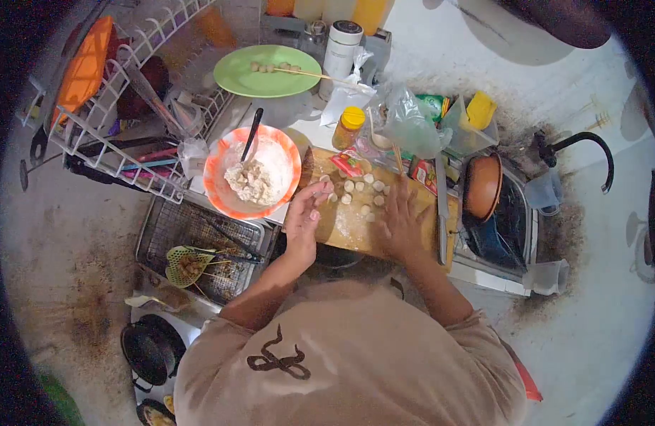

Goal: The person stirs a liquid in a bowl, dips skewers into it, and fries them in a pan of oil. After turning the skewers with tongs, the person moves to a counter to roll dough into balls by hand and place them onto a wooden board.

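My right hand (pixel 402 219) lies palm down on the wooden cutting board (pixel 341 238), its fingers stretched out beside several small pale dough balls (pixel 359 187). At the board's left edge is my left hand (pixel 304 216), turned on its side with the thumb apart from loosely bent fingers. Those fingertips are near a dough piece on the board; I see nothing clearly gripped. Left of this hand stands an orange-and-white bowl (pixel 212 175) of lumpy dough (pixel 250 182), with a black-handled spoon (pixel 253 133) leaning in it. White flour dusts the board.
A knife (pixel 442 213) lies along the board's right side. Behind are a red packet (pixel 347 162), a yellow-capped jar (pixel 349 126) and a green plate (pixel 235 74) with skewered balls (pixel 274 68). A sink (pixel 515 245) is right; a dish rack (pixel 104 153) and wire-racked tray (pixel 157 227) are left.
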The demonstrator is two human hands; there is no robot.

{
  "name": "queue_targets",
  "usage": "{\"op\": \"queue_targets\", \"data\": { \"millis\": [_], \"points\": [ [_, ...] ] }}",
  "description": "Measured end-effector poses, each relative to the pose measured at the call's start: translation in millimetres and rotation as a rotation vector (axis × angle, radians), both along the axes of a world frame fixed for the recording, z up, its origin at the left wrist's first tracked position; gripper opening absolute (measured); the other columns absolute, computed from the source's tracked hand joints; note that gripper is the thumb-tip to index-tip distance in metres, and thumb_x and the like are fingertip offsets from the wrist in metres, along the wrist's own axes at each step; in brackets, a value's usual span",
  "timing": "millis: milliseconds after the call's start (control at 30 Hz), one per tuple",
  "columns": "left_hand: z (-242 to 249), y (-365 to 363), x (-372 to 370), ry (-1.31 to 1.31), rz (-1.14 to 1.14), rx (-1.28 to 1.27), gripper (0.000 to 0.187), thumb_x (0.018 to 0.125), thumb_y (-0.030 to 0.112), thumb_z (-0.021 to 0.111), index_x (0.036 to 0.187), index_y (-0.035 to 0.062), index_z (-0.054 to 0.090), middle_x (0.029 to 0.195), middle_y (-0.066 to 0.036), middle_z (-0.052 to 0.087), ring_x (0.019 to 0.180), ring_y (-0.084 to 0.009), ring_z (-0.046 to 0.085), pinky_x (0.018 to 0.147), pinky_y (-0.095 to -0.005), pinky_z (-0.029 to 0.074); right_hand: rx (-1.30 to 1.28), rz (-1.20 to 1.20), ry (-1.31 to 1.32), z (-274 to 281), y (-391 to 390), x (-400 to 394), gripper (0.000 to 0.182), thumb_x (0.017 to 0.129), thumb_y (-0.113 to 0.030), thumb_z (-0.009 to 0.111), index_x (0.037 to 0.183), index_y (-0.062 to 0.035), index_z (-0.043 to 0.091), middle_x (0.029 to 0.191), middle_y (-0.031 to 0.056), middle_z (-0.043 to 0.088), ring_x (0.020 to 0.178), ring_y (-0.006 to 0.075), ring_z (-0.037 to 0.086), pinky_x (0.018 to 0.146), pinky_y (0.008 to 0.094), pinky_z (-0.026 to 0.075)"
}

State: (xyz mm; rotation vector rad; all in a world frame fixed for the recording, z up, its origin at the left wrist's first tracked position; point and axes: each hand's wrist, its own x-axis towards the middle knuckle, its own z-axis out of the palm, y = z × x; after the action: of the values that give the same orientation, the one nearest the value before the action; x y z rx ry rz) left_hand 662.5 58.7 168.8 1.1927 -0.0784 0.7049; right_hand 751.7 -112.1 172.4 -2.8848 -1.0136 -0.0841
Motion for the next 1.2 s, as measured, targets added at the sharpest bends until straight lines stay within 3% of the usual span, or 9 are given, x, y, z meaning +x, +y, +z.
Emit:
{"op": "queue_targets", "data": {
  "millis": [167,267,567,600,667,800,933,1067,1200],
  "points": [
    [8,-8,2,0.023,-0.048,-0.067,0.049,0.078,0.034,0.043,0.110,-0.0009,0.032,0.110,-0.015,0.040,0.102,-0.0242,0.039,0.089,-0.0371,0.027,0.002,0.141,0.017,-7,15,-9,0.068,0.072,-0.039,0.043,0.124,-0.0069,0.015,0.131,0.0155,0.001,0.119,0.0351,0.004,0.084,0.0625,0.002],
    [8,-5,3,0.008,-0.055,-0.048,0.050,0.078,0.035,0.043,0.110,-0.0009,0.032,0.110,-0.015,0.040,0.101,-0.0239,0.040,0.089,-0.0370,0.027,-0.214,-0.007,0.143,-6,0,-21,0.068,0.071,-0.041,0.044,0.124,-0.0086,0.017,0.131,0.0162,0.000,0.119,0.0354,0.005,0.085,0.0623,0.002],
    [15,-9,6,-0.004,-0.154,-0.041,0.038,0.079,0.024,0.043,0.109,0.0005,0.036,0.110,-0.013,0.040,0.102,-0.0210,0.038,0.089,-0.0349,0.026,0.015,0.022,-0.081,-15,17,-8,0.067,0.071,-0.047,0.041,0.124,-0.0116,0.019,0.130,0.0195,-0.001,0.118,0.0404,0.000,0.082,0.0646,0.004],
    [16,-10,7,-0.005,-0.156,-0.053,0.038,0.078,0.022,0.045,0.108,0.0012,0.037,0.109,-0.013,0.041,0.102,-0.0214,0.039,0.089,-0.0349,0.026,0.053,-0.004,-0.067,-20,14,-8,0.068,0.072,-0.050,0.033,0.124,-0.0095,0.018,0.129,0.0210,-0.001,0.117,0.0424,0.000,0.081,0.0644,0.001],
    [7,-6,14,0.133,-0.078,0.348,0.035,0.074,0.020,0.049,0.105,0.0048,0.042,0.107,-0.012,0.043,0.103,-0.0226,0.037,0.086,-0.0360,0.027,0.123,-0.055,-0.035,-32,3,-6,0.071,0.074,-0.056,0.017,0.124,-0.0054,0.016,0.128,0.0239,-0.002,0.115,0.0463,-0.001,0.081,0.0641,-0.003],
    [4,-11,26,0.242,0.019,1.215,0.035,0.068,0.026,0.056,0.099,0.0108,0.049,0.103,-0.004,0.046,0.101,-0.0236,0.036,0.083,-0.0393,0.025,0.215,-0.114,-0.064,-20,0,-2,0.069,0.076,-0.054,0.017,0.124,-0.0043,0.015,0.128,0.0228,-0.004,0.115,0.0463,-0.001,0.082,0.0626,-0.005],
    [-3,-31,36,0.213,0.011,1.277,0.037,0.061,0.028,0.059,0.095,0.0132,0.052,0.103,-0.001,0.046,0.104,-0.0242,0.031,0.074,-0.0512,0.021,0.344,-0.151,-0.119,-7,-6,-5,0.064,0.077,-0.046,0.029,0.123,-0.0035,0.017,0.130,0.0182,0.005,0.118,0.0405,0.000,0.084,0.0596,-0.007],
    [-15,-44,49,0.224,0.093,1.514,0.032,0.061,0.029,0.056,0.090,0.0178,0.054,0.098,0.000,0.047,0.105,-0.0233,0.029,0.070,-0.0538,0.022,0.462,-0.270,-0.046,-7,-30,-8,0.055,0.077,-0.026,0.044,0.123,-0.0067,0.021,0.127,0.0148,0.021,0.120,0.0335,0.006,0.086,0.0565,-0.009],
    [-21,-45,56,0.137,0.091,1.613,0.022,0.065,0.026,0.051,0.086,0.0221,0.056,0.091,0.003,0.049,0.105,-0.0205,0.030,0.070,-0.0541,0.022,0.481,-0.278,-0.119,-2,-46,-9,0.047,0.076,-0.016,0.046,0.119,-0.0074,0.031,0.117,0.0155,0.035,0.118,0.0330,0.016,0.086,0.0566,-0.008]
  ]
}}
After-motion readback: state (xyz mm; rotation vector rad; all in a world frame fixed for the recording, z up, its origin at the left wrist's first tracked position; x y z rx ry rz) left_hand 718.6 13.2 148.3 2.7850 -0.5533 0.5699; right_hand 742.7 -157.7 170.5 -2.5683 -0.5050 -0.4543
